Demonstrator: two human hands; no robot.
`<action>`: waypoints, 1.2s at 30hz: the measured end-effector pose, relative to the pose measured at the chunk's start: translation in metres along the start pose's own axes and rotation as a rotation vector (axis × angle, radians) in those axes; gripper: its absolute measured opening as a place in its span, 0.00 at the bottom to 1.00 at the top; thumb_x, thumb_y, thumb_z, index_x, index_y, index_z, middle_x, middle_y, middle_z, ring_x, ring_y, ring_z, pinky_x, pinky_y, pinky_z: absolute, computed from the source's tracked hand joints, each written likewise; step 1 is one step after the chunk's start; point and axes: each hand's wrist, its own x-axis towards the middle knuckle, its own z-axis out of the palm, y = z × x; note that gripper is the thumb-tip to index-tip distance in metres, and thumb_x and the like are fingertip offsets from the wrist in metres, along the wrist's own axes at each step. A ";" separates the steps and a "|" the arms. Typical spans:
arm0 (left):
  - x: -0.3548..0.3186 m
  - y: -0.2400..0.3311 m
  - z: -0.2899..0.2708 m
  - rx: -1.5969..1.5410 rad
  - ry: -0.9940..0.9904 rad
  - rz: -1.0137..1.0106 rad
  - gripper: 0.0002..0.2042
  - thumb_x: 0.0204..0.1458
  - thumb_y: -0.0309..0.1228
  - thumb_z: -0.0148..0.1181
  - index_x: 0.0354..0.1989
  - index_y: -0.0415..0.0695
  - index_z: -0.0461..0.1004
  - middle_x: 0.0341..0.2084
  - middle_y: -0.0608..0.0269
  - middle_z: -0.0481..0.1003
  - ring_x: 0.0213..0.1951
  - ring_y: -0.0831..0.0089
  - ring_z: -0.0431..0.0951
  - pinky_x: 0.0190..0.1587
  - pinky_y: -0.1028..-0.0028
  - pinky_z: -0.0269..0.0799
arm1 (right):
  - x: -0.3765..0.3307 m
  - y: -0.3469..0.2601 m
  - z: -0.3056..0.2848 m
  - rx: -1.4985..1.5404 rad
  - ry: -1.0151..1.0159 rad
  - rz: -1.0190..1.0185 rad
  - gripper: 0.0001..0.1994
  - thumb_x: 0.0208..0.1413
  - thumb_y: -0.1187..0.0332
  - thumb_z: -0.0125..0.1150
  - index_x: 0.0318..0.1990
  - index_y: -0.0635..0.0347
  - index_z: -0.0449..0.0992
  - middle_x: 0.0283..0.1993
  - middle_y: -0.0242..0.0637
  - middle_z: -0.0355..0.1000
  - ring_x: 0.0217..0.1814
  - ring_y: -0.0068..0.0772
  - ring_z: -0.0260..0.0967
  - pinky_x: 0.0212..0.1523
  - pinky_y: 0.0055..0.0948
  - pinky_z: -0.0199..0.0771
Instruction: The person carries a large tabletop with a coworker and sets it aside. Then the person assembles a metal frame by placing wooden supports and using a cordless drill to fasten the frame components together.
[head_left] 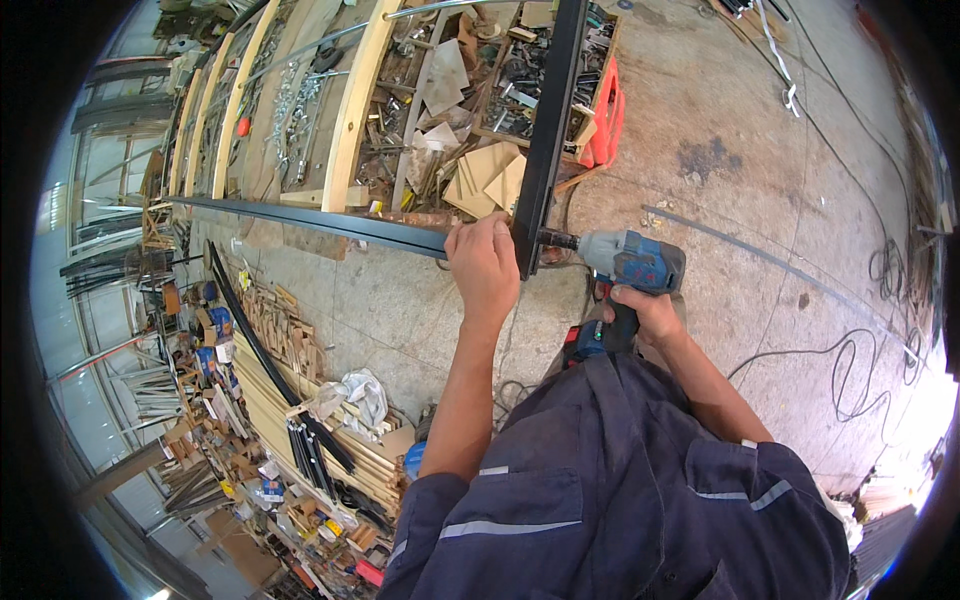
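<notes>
I take the joint where the two black bars meet as my landmark; my left hand is clamped on the end of the long bar, which runs away leftward from the joint; the upright bar crosses it and runs up and away; my right hand is closed round the drill, just right of the joint, its bit lying level and pointing left, touching the upright bar; the left hand is the nearer.

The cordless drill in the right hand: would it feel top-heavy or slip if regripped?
The drill probably balances low: a battery block sits under its handle. The right hand wraps the handle fully, so slipping seems unlikely. Its bit meets the black metal bar, which the left hand steadies.
</notes>
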 end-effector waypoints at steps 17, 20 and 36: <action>-0.004 0.006 0.004 -0.019 -0.052 -0.083 0.15 0.65 0.32 0.47 0.46 0.37 0.79 0.40 0.48 0.78 0.46 0.51 0.74 0.57 0.56 0.62 | -0.006 -0.004 0.008 0.119 -0.031 0.034 0.13 0.57 0.73 0.63 0.48 0.64 0.74 0.39 0.42 0.78 0.26 0.30 0.72 0.27 0.30 0.75; -0.005 0.007 0.005 -0.041 -0.053 -0.089 0.14 0.65 0.32 0.48 0.46 0.37 0.79 0.41 0.49 0.78 0.47 0.51 0.74 0.57 0.56 0.63 | -0.007 -0.003 0.009 0.122 -0.059 0.046 0.15 0.57 0.71 0.61 0.51 0.63 0.73 0.41 0.44 0.77 0.27 0.30 0.72 0.29 0.31 0.76; -0.006 0.016 0.007 0.027 -0.047 -0.111 0.14 0.65 0.30 0.50 0.48 0.34 0.78 0.42 0.47 0.79 0.47 0.52 0.77 0.53 0.60 0.70 | -0.013 -0.005 0.009 0.188 0.022 0.156 0.10 0.59 0.69 0.61 0.46 0.62 0.73 0.36 0.41 0.76 0.25 0.31 0.73 0.26 0.31 0.75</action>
